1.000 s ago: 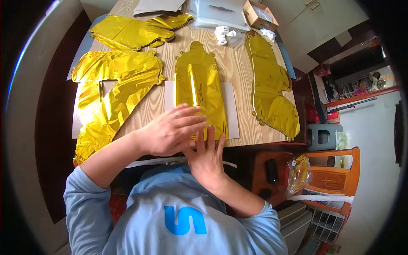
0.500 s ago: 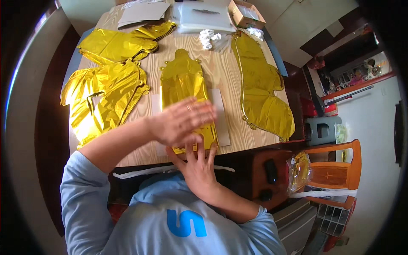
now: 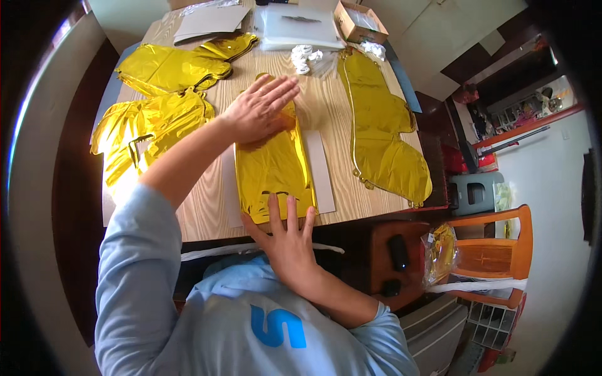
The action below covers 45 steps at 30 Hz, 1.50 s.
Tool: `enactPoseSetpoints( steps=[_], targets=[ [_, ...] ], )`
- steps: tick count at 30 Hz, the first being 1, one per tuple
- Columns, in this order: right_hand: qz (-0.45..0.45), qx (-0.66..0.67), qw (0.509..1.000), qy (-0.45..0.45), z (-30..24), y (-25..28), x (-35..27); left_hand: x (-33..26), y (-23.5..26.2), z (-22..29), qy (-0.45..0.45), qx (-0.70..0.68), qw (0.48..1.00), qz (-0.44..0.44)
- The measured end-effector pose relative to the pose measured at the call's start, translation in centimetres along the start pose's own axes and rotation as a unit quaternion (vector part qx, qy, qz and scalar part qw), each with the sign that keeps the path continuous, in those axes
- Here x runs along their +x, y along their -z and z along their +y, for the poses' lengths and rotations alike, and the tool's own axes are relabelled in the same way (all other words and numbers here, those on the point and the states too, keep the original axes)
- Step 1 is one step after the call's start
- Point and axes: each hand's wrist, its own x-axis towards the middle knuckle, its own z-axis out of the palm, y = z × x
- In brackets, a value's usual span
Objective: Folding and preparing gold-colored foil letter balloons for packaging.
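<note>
Quick count: four gold foil balloons on the table [image 3: 207, 213], one under the hands at the centre [image 3: 273, 166], one long one at 2 o'clock [image 3: 379, 119], one at 9 o'clock [image 3: 147, 128], one at 11 o'clock [image 3: 172, 62]. Two hands, left [image 3: 257, 109] and right [image 3: 285, 241]. One cardboard box [image 3: 359, 20] at 1 o'clock, one orange chair [image 3: 495, 257] at 4 o'clock, one grey stool [image 3: 473, 191] at 3 o'clock.

A small open cardboard box [image 3: 359, 20], brown and rectangular, sits at the table's far edge, well beyond and to the right of the left hand's fingertips [image 3: 285, 84]. Beside it lies a flat clear plastic package [image 3: 301, 25], pale and rectangular, straight past those fingertips. A crinkled clear bag holding something gold [image 3: 439, 254] rests on the orange chair, right of the right hand's fingers [image 3: 291, 210].
</note>
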Motion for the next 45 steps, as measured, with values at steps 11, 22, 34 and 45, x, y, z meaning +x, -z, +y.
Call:
enactPoseSetpoints(
  steps=[11, 22, 34, 45],
  targets=[
    [0.060, 0.291, 0.945, -0.140, 11.2, 9.1, 3.8, -11.8, 10.1, 18.0, 0.201, -0.221, 0.954, 0.026],
    [-0.137, 0.234, 0.942, -0.199, 19.2, 4.6, 13.5, -13.8, 6.5, 20.6, 0.107, -0.070, 0.990, -0.063],
    [-0.319, 0.281, 0.897, -0.121, 18.5, 7.1, 14.7, -15.9, 6.8, 19.9, 0.076, -0.109, 0.991, -0.025],
    [-0.162, 0.569, 0.734, -0.334, 19.9, 3.8, 11.4, -15.9, 6.8, 19.8, 0.086, -0.113, 0.990, 0.010]
  ],
)
